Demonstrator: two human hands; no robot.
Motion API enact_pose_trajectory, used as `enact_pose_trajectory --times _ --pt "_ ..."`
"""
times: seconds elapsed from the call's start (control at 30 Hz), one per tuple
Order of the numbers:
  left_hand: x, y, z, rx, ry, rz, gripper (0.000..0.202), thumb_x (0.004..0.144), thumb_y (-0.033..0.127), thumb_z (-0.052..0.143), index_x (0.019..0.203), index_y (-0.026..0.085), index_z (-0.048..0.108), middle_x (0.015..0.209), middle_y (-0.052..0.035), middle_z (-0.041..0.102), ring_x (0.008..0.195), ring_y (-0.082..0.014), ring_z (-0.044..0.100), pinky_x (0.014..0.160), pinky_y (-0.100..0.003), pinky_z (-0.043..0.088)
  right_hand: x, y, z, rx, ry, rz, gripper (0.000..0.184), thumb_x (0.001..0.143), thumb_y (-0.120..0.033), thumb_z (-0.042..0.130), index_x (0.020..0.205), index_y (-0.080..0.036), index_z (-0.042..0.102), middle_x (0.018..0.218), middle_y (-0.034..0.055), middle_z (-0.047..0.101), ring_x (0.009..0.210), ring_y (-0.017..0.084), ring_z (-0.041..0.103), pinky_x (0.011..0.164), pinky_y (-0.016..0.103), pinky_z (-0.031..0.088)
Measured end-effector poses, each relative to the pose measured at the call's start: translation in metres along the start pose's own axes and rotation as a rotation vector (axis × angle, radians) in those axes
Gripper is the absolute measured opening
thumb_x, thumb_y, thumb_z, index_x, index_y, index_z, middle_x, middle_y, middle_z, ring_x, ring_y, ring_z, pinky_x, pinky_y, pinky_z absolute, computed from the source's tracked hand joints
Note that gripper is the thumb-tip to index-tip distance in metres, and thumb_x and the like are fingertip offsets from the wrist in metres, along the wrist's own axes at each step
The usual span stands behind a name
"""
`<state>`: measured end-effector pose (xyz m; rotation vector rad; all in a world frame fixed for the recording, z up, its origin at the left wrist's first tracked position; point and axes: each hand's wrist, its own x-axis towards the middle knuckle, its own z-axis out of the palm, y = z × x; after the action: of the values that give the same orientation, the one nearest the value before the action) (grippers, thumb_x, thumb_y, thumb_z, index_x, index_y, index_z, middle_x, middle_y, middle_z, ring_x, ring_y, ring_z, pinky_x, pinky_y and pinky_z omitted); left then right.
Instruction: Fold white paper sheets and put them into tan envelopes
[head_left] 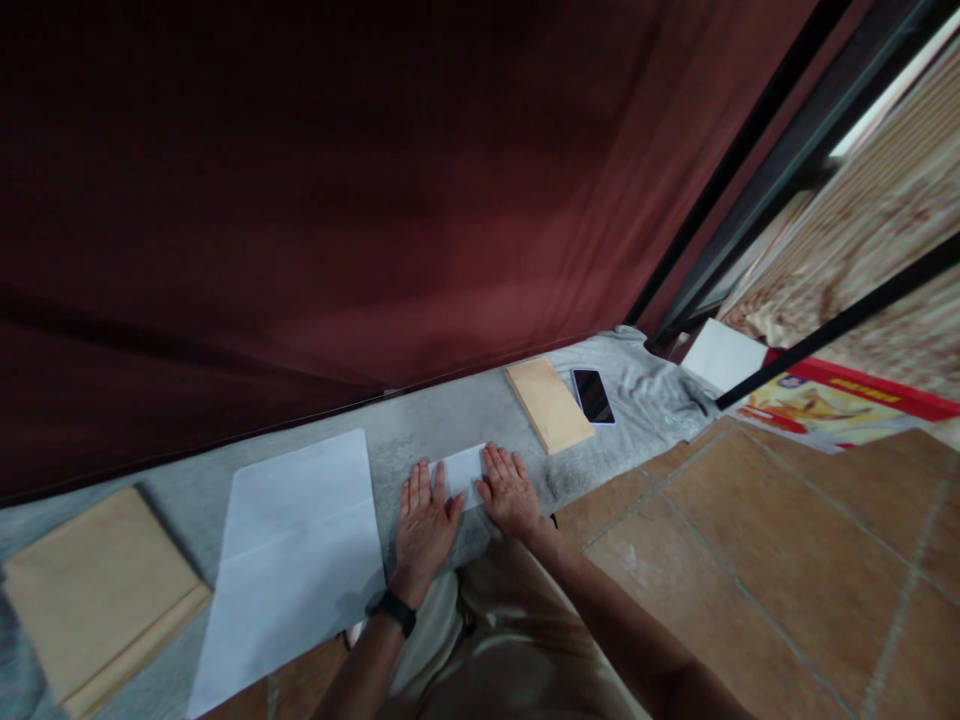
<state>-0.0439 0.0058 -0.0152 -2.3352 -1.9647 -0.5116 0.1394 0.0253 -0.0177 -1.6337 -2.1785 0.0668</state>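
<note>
Both hands lie flat on a small folded white paper (463,468) on a grey cloth (420,420) spread on the floor. My left hand (424,520), with a black band on its wrist, rests on the paper's left end, fingers stretched out. Pressing on the paper's right end is my right hand (508,490), fingers also flat and apart. Neither hand grips anything.
A large white sheet (296,540) lies left of my hands. A tan envelope stack (94,590) sits far left. Another tan envelope (549,403) and a black phone (593,395) lie to the right. A dark red curtain (337,200) hangs behind; brown floor tiles (750,540) extend right.
</note>
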Motion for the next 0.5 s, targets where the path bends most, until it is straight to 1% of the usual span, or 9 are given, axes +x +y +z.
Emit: enact_pose_trajectory --times 0.07,0.13,0.2,0.27,0.37,0.43,0.5 --pt "0.001 0.001 -0.002 -0.003 -0.004 0.000 0.063 0.101 0.046 0.042 0.154 0.011 0.045 0.163 -0.0220 0.036 0.154 -0.0356 0.028 0.122 -0.057 0.029 0.005 -0.007 -0.001 0.004 0.001 0.022 0.055 0.104 -0.032 0.044 0.154 -0.009 0.044 0.157 0.0173 0.047 0.148 0.030 0.042 0.124 0.053 0.026" --pt "0.001 0.002 -0.004 -0.001 -0.019 -0.008 0.061 0.101 0.045 0.043 0.152 0.011 0.047 0.163 -0.0225 0.035 0.154 -0.0373 0.028 0.121 -0.058 0.029 0.012 -0.018 0.000 0.021 -0.009 0.021 0.053 0.104 -0.031 0.044 0.153 -0.010 0.047 0.157 0.0168 0.047 0.148 0.030 0.041 0.125 0.053 0.026" --pt "0.001 0.002 -0.005 0.006 -0.042 -0.009 0.059 0.101 0.041 0.043 0.151 0.010 0.048 0.163 -0.0239 0.035 0.154 -0.0383 0.028 0.121 -0.058 0.030 0.015 -0.029 0.003 0.056 -0.038 -0.023 0.050 0.106 -0.032 0.041 0.152 -0.015 0.049 0.159 0.0122 0.046 0.149 0.027 0.041 0.124 0.050 0.029" --pt "0.001 0.002 -0.005 0.012 -0.053 0.003 0.057 0.100 0.033 0.043 0.151 0.009 0.048 0.164 -0.0248 0.033 0.154 -0.0379 0.028 0.121 -0.058 0.030 0.015 -0.036 0.007 0.080 -0.057 -0.073 0.048 0.107 -0.035 0.040 0.152 -0.020 0.050 0.159 0.0087 0.047 0.148 0.024 0.042 0.123 0.046 0.032" --pt "0.000 0.000 -0.003 -0.003 -0.036 0.016 0.056 0.100 0.026 0.041 0.152 0.010 0.047 0.165 -0.0229 0.032 0.155 -0.0357 0.026 0.122 -0.057 0.029 0.010 -0.034 0.011 0.065 -0.040 -0.090 0.049 0.107 -0.039 0.043 0.151 -0.018 0.050 0.158 0.0106 0.047 0.148 0.024 0.042 0.123 0.046 0.031" --pt "0.000 -0.001 -0.001 -0.020 -0.021 0.007 0.055 0.100 0.027 0.041 0.153 0.011 0.047 0.165 -0.0212 0.033 0.155 -0.0343 0.026 0.122 -0.057 0.029 0.007 -0.026 0.012 0.042 -0.023 -0.079 0.052 0.106 -0.038 0.045 0.152 -0.015 0.048 0.158 0.0132 0.047 0.148 0.026 0.042 0.123 0.048 0.030" --pt "0.000 -0.001 0.001 -0.032 -0.008 -0.009 0.056 0.101 0.029 0.040 0.152 0.010 0.047 0.164 -0.0213 0.035 0.155 -0.0339 0.028 0.122 -0.057 0.029 0.004 -0.017 0.011 0.019 -0.012 -0.051 0.055 0.105 -0.039 0.046 0.154 -0.013 0.044 0.159 0.0150 0.046 0.148 0.027 0.041 0.123 0.048 0.029"
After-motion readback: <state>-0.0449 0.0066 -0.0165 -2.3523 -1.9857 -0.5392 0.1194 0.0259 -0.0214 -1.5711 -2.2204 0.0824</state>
